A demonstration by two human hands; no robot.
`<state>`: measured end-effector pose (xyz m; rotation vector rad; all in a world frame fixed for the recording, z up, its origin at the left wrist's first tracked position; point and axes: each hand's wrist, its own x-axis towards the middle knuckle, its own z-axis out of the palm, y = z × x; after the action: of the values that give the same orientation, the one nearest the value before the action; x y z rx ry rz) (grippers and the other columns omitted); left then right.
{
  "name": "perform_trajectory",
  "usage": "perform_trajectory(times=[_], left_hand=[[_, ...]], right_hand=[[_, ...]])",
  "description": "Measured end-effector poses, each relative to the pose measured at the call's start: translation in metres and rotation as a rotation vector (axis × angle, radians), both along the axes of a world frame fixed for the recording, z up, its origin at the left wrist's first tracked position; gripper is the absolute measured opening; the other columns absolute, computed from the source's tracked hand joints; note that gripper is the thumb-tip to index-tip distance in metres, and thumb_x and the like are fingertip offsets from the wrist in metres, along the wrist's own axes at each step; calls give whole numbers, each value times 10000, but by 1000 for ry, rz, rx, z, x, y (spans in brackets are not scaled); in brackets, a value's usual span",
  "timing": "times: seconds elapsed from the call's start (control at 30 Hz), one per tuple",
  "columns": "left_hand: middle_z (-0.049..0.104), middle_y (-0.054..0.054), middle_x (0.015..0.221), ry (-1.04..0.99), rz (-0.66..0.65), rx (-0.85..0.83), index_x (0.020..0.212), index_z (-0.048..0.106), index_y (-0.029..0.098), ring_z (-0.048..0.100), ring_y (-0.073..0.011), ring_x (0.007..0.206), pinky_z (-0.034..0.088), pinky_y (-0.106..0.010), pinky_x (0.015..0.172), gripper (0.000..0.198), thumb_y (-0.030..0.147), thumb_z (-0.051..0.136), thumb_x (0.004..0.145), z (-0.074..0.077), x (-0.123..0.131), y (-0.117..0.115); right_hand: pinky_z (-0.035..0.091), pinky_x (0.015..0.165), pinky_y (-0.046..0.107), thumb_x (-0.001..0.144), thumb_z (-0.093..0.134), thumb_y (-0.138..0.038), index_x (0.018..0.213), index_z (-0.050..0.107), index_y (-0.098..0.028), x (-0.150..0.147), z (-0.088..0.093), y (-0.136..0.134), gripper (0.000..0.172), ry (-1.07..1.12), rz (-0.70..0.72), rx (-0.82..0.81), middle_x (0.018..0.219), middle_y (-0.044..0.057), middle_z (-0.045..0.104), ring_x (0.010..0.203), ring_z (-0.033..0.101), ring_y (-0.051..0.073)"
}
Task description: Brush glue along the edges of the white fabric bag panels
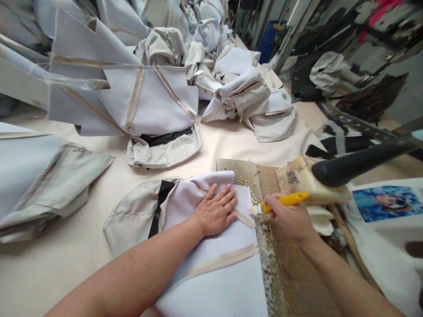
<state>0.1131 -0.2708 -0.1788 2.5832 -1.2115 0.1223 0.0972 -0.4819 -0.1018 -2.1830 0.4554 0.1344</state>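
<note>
I looked down from far away through the head camera. My left hand [216, 211] lay flat on a white fabric panel [218, 246], palm down, gripping nothing. I think it pressed there so the panel would not slide. My right hand [287, 215] was closed around the yellow handle of a small brush [292, 199]. The two hands were apart, but near each other. The pale bristles met the panel's right edge, by the end of a beige tape strip [243, 219].

The panel lay on the table [49, 268], right in front of me. Its right edge sat over a crusty board [238, 166], maybe so that drips would land there and not on the table. Brown cardboard [294, 268] lay just beside the board, perhaps to catch more mess. A cut plastic jug [297, 176] stood near the brush, likely to make dipping easy. More white pieces [152, 97] were piled farther back, I guess to leave room to work.
</note>
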Motion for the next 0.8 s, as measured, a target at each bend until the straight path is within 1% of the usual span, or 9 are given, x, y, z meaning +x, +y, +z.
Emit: perform_trajectory(times=[0.13, 0.17, 0.23, 0.33, 0.4, 0.5, 0.6, 0.67, 0.8], left_hand=[[392, -5, 1403, -1, 8, 0, 1288, 488, 225, 149, -185, 1377, -107, -445, 1128, 450, 460, 326, 941, 0, 0, 0], [390, -4, 1405, -1, 9, 1, 1289, 487, 223, 149, -185, 1376, -108, -444, 1128, 450, 459, 326, 941, 0, 0, 0], [388, -2, 1406, 3, 5, 0, 1288, 486, 219, 151, -182, 1376, -117, -438, 1127, 453, 460, 319, 942, -1, 0, 0], [393, 0, 1402, 9, 1, -4, 1282, 490, 213, 156, -182, 1374, -137, -432, 1121, 457, 465, 315, 943, -1, 0, 0], [397, 1, 1400, 11, 0, -5, 1279, 492, 211, 158, -182, 1374, -143, -430, 1119, 456, 466, 323, 941, 0, 0, 0], [401, 0, 1397, 15, 8, -7, 1275, 497, 210, 157, -181, 1374, -139, -425, 1121, 453, 462, 324, 941, 1, 0, -1], [400, -1, 1397, 19, 9, -6, 1277, 496, 211, 158, -183, 1374, -138, -429, 1121, 454, 459, 311, 945, 2, 0, -1], [399, -3, 1398, 21, 4, -6, 1280, 492, 210, 160, -183, 1373, -142, -429, 1119, 456, 460, 309, 946, 1, 0, -1], [404, -5, 1395, 22, 5, -6, 1279, 494, 209, 169, -181, 1371, -141, -424, 1119, 455, 461, 317, 944, 1, 0, -1]], right_hand=[[412, 630, 284, 783, 476, -459, 628, 546, -192, 23, -10, 1, 317, -193, -40, -19, 590, 23, 571, 624, 542, 177], [413, 637, 290, 784, 472, -465, 646, 554, -187, 28, -12, 2, 320, -198, -45, -26, 596, 27, 577, 627, 545, 179], [403, 600, 290, 772, 482, -440, 631, 559, -183, 31, -14, 2, 303, -151, -52, -36, 555, 20, 561, 581, 533, 174], [384, 541, 282, 750, 501, -379, 580, 557, -182, 27, -10, 2, 266, -102, -57, -36, 492, 7, 525, 520, 509, 163], [397, 557, 282, 753, 495, -376, 572, 553, -183, 25, -9, 1, 271, -130, -82, -39, 502, 13, 536, 543, 526, 167], [424, 612, 289, 769, 487, -400, 603, 562, -187, 28, -13, -1, 281, -173, -84, -25, 562, 22, 582, 602, 558, 176], [417, 576, 295, 759, 506, -382, 598, 572, -199, 33, -17, -2, 252, -131, -53, -4, 519, 7, 558, 542, 533, 171], [406, 553, 296, 748, 511, -360, 553, 551, -204, 35, -15, -1, 253, -128, -73, -12, 481, 4, 528, 513, 513, 170], [421, 612, 291, 751, 494, -370, 548, 536, -200, 32, -9, 4, 268, -152, -97, -20, 524, 21, 560, 578, 544, 177]])
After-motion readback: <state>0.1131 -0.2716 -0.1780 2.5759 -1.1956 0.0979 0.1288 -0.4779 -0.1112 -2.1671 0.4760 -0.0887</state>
